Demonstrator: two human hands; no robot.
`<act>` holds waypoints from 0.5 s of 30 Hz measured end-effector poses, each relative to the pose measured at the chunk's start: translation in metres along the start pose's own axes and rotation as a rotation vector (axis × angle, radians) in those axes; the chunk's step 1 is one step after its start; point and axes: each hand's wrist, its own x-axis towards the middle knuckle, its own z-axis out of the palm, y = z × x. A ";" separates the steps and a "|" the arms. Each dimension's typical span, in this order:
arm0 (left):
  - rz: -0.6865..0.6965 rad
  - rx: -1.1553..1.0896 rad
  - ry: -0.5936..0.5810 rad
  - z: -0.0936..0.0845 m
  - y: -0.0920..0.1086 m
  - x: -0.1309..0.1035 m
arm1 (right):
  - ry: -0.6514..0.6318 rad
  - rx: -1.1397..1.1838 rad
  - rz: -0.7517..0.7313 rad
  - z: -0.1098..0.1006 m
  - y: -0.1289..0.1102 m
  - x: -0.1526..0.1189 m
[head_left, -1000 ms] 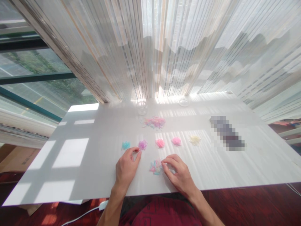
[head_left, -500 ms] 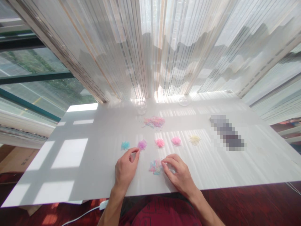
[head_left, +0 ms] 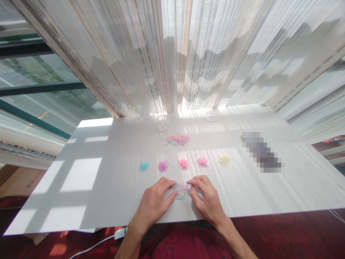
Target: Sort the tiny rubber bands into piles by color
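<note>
A small mixed pile of coloured rubber bands (head_left: 182, 190) lies on the white table near its front edge. My left hand (head_left: 157, 198) is at the pile's left side, thumb and fingers apart, fingertips touching its edge. On the other side my right hand (head_left: 205, 196) curves in, its thumb and fingers also apart at the pile's edge. Beyond them runs a row of sorted heaps: teal bands (head_left: 144, 166), purple bands (head_left: 163, 165), coral-pink bands (head_left: 183, 163), pink bands (head_left: 202, 161) and pale yellow bands (head_left: 224, 159).
A larger mixed heap of bands (head_left: 177, 139) lies behind the row. Two clear round containers (head_left: 162, 124) (head_left: 210, 116) stand toward the back of the table (head_left: 113, 201). A pixelated dark object (head_left: 261, 151) is at the right. Curtains (head_left: 172, 57) hang behind.
My left hand has moved from beside the purple heap down and right to the mixed pile, its fingers spreading. My right hand has stayed nearly in place at the pile.
</note>
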 end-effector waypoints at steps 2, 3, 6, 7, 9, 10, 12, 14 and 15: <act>-0.010 0.011 -0.014 0.001 0.001 0.001 | 0.000 -0.001 0.001 0.000 0.001 0.000; -0.014 0.014 -0.024 0.001 0.002 0.002 | -0.001 -0.001 0.003 0.001 0.001 0.000; -0.026 0.011 -0.039 0.000 0.004 0.002 | 0.000 0.005 0.008 0.001 0.001 0.000; -0.033 0.009 -0.039 0.000 0.004 0.002 | 0.002 0.007 0.009 0.001 0.001 0.000; -0.049 0.000 -0.036 0.000 0.005 0.003 | 0.000 0.011 0.011 0.001 0.000 0.000; -0.054 -0.006 -0.032 0.000 0.005 0.003 | -0.005 0.011 0.010 0.000 0.000 0.000; -0.056 -0.018 -0.024 0.000 0.006 0.003 | -0.024 0.011 -0.001 -0.001 -0.001 0.000; -0.048 -0.029 -0.014 0.000 0.006 0.003 | -0.048 0.011 -0.021 -0.002 -0.002 0.000; -0.042 -0.035 -0.009 -0.001 0.006 0.003 | -0.061 0.012 -0.034 -0.002 -0.002 0.000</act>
